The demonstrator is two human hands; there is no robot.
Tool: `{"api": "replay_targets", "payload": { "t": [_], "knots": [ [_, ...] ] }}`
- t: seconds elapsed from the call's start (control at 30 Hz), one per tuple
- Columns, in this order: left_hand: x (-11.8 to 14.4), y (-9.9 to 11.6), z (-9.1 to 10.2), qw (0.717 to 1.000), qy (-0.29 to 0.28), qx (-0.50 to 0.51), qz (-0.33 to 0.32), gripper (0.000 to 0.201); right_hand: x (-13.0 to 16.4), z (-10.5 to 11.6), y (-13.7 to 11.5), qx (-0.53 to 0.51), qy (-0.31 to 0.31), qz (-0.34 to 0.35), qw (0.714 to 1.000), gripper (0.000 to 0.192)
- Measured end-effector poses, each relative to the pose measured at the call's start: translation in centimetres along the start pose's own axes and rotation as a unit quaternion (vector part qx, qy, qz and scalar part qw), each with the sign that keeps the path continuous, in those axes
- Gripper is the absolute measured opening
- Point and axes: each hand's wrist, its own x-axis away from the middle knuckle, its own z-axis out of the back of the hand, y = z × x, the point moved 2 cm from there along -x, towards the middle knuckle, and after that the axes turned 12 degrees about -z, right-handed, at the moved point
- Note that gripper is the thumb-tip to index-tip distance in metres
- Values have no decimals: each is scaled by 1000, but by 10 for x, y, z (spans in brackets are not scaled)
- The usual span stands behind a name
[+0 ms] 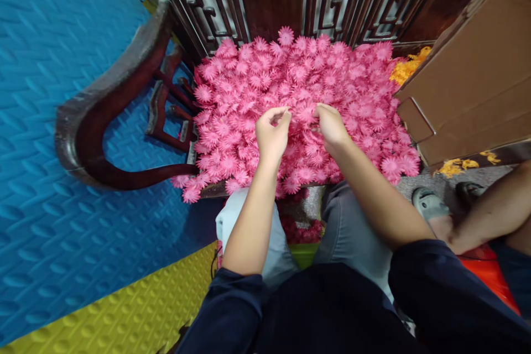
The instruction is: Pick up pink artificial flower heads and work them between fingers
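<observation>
A: State the position and grip of each hand.

B: Left hand (271, 135) is raised over the pile of pink flowers (298, 105); thumb and forefinger are pinched together, apparently on a petal or a fine stem, though the pinched item is too small to identify; the right hand (331, 124) rests with its fingers curled down into the flowers, and whether its grip is closed on one cannot be told.

A: Why are the hands so close together?

B: Judged from the posture, both work on the same flower at the pile's near centre; the pinch suits a thin, light part.

A: Where does the pile lie?

B: Heaped on the seat of a dark wooden chair (120, 83), covering it and spilling over the front edge.

A: Containers?

B: A brown cardboard box (468, 77) stands at the right; yellow flowers (409, 66) show just beside its flap; whether they lie inside it cannot be told.
</observation>
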Motion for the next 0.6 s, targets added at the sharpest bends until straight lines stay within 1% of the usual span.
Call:
{"api": "replay_targets", "payload": {
  "t": [0.1,0.2,0.27,0.33,0.4,0.47,0.53,0.6],
  "knots": [
    [0,2,0,999,19,28,17,2,-2,0,2,-16,-21,-30,999,13],
    [0,5,0,999,24,33,18,5,0,-1,1,-11,-38,-44,998,21],
    [0,5,0,999,20,27,18,6,1,-1,0,1,-37,-39,999,26],
    [-1,6,2,999,26,25,13,6,1,0,-1,14,-31,-24,999,26],
    [-2,6,3,999,38,26,10,7,0,2,-3,25,-27,20,999,21],
    [-3,5,5,998,49,31,14,8,0,3,-6,40,-36,87,995,13],
    [-4,5,7,997,54,42,24,9,2,2,-10,68,-61,151,984,5],
    [-3,5,7,996,48,67,40,11,6,-1,-12,97,-100,189,972,8]
  ]
}}
